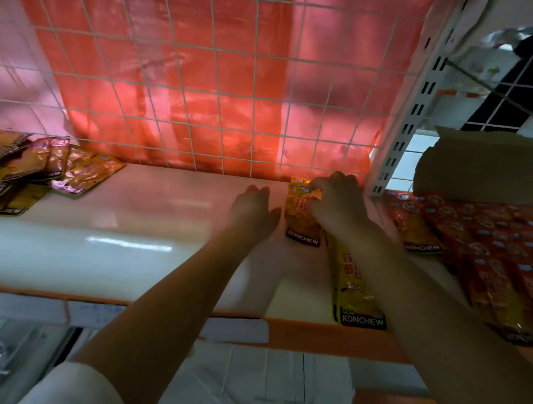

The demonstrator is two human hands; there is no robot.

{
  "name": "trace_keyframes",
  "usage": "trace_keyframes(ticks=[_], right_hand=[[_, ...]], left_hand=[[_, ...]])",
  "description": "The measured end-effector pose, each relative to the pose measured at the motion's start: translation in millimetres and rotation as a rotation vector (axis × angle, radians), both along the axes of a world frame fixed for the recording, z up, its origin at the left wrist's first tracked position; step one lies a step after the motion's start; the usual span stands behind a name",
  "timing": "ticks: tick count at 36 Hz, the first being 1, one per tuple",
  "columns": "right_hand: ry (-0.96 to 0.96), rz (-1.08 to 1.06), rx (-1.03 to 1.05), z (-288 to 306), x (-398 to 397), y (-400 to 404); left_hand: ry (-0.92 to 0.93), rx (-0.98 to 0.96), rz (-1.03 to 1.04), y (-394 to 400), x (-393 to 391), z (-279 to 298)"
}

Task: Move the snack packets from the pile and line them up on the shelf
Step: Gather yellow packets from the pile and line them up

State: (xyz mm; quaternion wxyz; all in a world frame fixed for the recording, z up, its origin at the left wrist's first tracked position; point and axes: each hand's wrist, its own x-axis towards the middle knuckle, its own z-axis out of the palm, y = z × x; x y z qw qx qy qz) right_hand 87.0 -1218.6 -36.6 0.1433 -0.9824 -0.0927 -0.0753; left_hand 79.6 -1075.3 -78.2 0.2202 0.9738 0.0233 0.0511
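Observation:
A loose pile of snack packets (24, 168) lies at the far left of the white shelf (126, 221). At the back right a yellow packet (301, 215) lies flat, and my right hand (336, 202) is closed on its top end. In front of it lies a second yellow packet (357, 292), reaching the shelf's front edge. My left hand (253, 207) rests flat on the shelf just left of the rear yellow packet, fingers apart, holding nothing.
A white wire grid (205, 82) with red plastic sheet behind it backs the shelf. A white perforated upright (406, 124) stands at the right. Beyond it, rows of red packets (482, 242) fill the neighbouring shelf. An orange strip (327, 338) edges the shelf front.

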Motion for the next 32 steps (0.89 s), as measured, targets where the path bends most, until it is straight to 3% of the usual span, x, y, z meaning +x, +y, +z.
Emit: trace_keyframes(ticks=[6,17,24,32], right_hand=[[0.023,0.107,-0.004,-7,6,73],[0.086,0.269,0.052,-19,11,246],[0.172,0.329,0.035,-20,6,340],[0.139,0.423,0.145,-16,-12,438]], left_hand=[[-0.089,0.116,0.055,70,-24,8],[-0.174,0.160,0.207,241,-54,9],[-0.172,0.173,0.276,342,-68,12],[-0.125,0.125,0.393,442,-92,10]])
